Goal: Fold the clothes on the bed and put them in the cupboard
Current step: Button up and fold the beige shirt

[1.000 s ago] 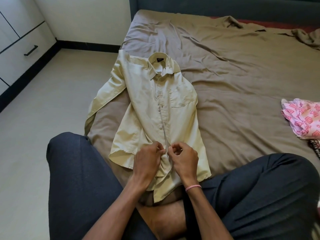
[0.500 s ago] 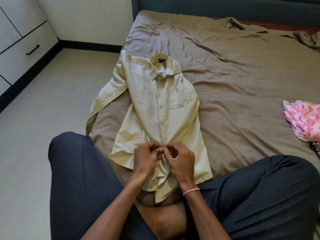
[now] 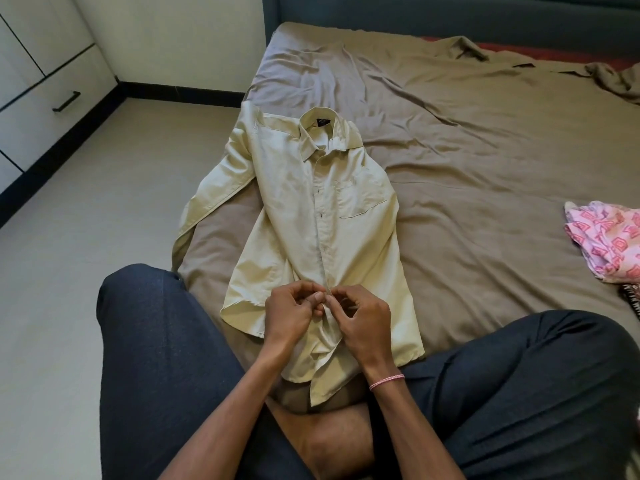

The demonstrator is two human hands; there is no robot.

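Two hands were met at the near end of the shirt [image 3: 346, 254]: the left hand [image 3: 291, 315] and right hand [image 3: 363, 318] were each pinched on its front opening. It was laid face up on the bed [image 3: 485, 168], collar away, long axis straight ahead, equally near both.

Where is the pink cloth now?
Head view: the pink cloth lies at the right edge on the brown bedsheet, right of the cream shirt.

Pale floor [image 3: 86, 237] fills left of frame; white wall [image 3: 173, 39] top centre, black skirting [image 3: 180, 91] along base; teal bed frame [image 3: 450, 15] top right.
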